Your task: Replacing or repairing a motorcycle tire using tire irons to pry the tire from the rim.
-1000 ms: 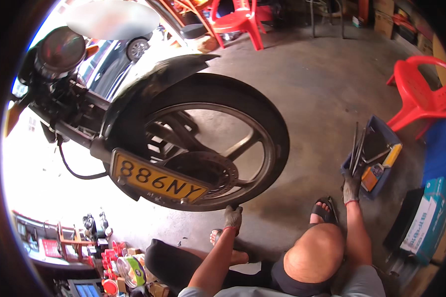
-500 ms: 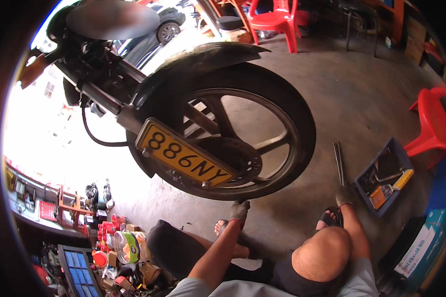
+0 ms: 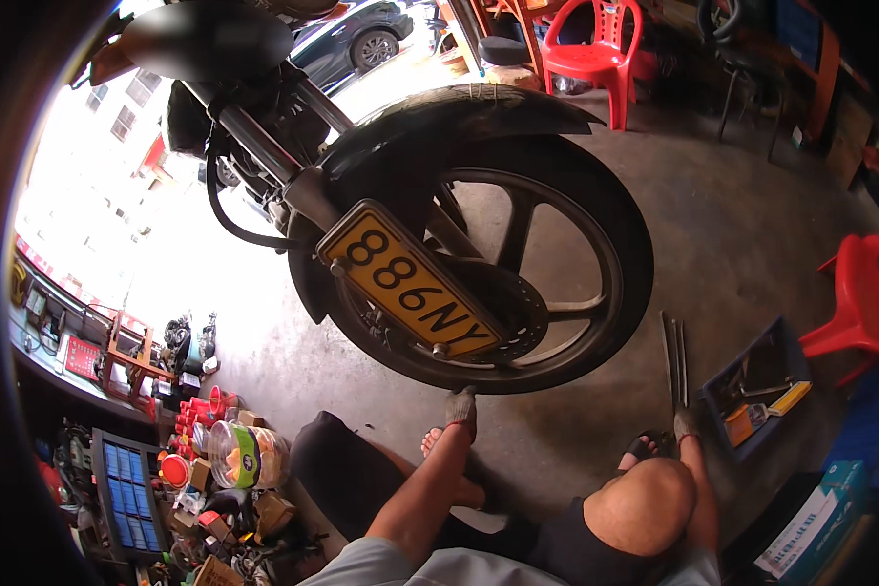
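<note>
A motorcycle's front wheel (image 3: 627, 293), with a black tyre and cast spokes, stands in front of me; a yellow number plate (image 3: 410, 283) is fixed beside it. My left hand (image 3: 461, 410), in a greyish work glove, is at the tyre's lower edge. Its fingers look curled, and whatever lies in them is hidden. Farther right, my right hand (image 3: 687, 424), gloved too, is closed at the near ends of long, thin metal bars (image 3: 674, 356) by the floor. A blue tray (image 3: 740, 451) with tools and a yellow box is just right of that hand.
Red plastic chairs (image 3: 596, 61) stand at the back and on the right (image 3: 864, 303). A teal carton (image 3: 813, 523) is at lower right. Parts and a clear plastic jar (image 3: 249, 455) crowd the lower left beside a blue-compartment organizer (image 3: 130, 493).
My view has shifted, so the motorcycle sits farther right. The wheel's spokes have turned clockwise. My left hand has moved left along the tyre; my right hand stays by the bars.
</note>
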Motion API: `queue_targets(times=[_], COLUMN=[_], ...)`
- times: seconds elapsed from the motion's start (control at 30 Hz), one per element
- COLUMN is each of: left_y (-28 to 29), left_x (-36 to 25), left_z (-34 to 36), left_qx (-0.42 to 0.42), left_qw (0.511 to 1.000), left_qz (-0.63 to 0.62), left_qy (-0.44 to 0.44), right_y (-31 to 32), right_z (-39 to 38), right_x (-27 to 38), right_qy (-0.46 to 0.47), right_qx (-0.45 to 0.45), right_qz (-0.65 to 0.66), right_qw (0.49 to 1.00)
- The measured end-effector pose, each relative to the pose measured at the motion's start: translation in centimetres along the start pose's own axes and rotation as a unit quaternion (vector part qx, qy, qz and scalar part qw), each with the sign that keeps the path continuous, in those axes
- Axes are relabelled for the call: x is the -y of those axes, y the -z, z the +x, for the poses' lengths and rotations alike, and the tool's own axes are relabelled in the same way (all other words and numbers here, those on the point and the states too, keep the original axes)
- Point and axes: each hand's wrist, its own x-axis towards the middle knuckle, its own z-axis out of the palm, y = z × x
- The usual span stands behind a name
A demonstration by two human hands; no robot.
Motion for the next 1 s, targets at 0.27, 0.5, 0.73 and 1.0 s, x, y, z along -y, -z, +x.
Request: queue_targets(times=[0.27,0.5,0.73,1.0], left_y=[0.0,0.7,-0.7,-3.8], left_x=[-3.6,3.4,1.9,0.5], left_z=[-5.2,-0.1,-4.0,-9.4], left_qx=[-0.093,0.002,0.172,0.308], left_qw=[0.992,0.998,0.974,0.949], left_qz=[0.059,-0.013,-0.122,0.063], left_qy=[-0.068,0.067,0.085,-0.015], right_y=[12.0,16.3,20.9,19.9], right_z=[-4.0,-3.0,-4.2,-5.5], right_x=[7.7,16.2,20.7,19.4], right_qy=[-0.014,0.113,0.093,-0.069], right_qx=[0.04,-0.043,0.056,0.231], right_qz=[0.341,0.355,0.429,0.444], right_qw=[0.939,0.927,0.897,0.863])
